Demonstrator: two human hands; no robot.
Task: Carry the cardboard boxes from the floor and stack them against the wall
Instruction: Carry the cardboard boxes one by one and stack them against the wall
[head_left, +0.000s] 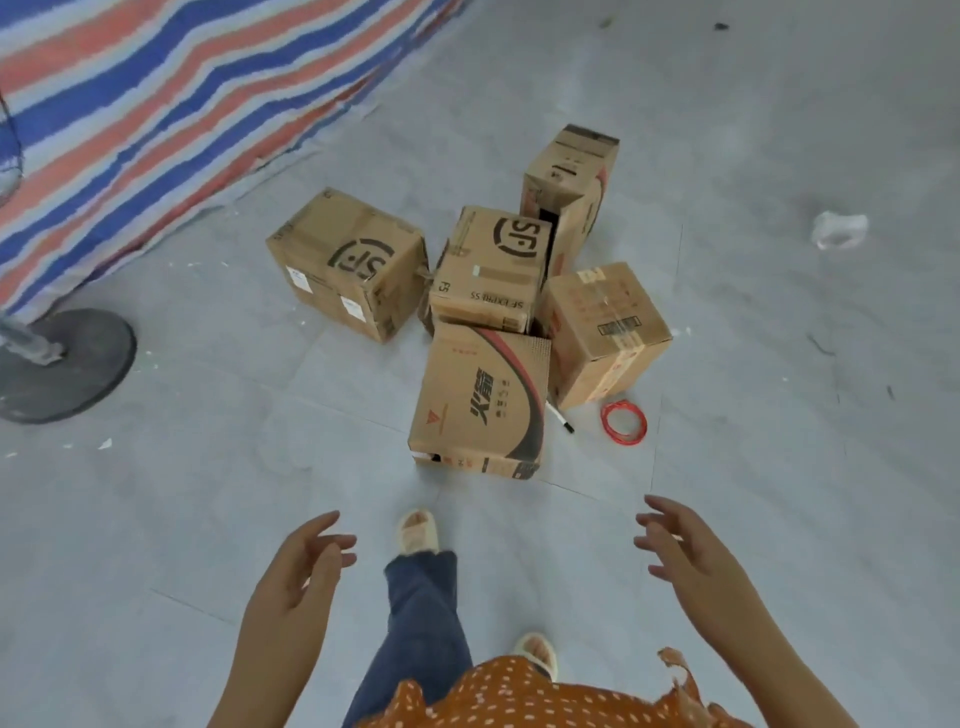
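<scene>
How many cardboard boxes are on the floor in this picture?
5. Left SF box stands apart; middle SF box; tall box behind it; taped box on the right; nearest box closest to the feet. Smaller ones might be hidden behind these.

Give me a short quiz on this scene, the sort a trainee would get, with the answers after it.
1. How many cardboard boxes are on the floor?
2. True or false: the left hand grips a box.
3. Which lies beside the red wire coil? A) a broom B) a marker pen C) a bucket

Key
1. Five: the lone SF box on the left, the middle SF box, the tall box behind, the taped box on the right and the nearest box, with a red and black curve.
2. False: both it and the right hand are open and hold nothing.
3. B.
</scene>
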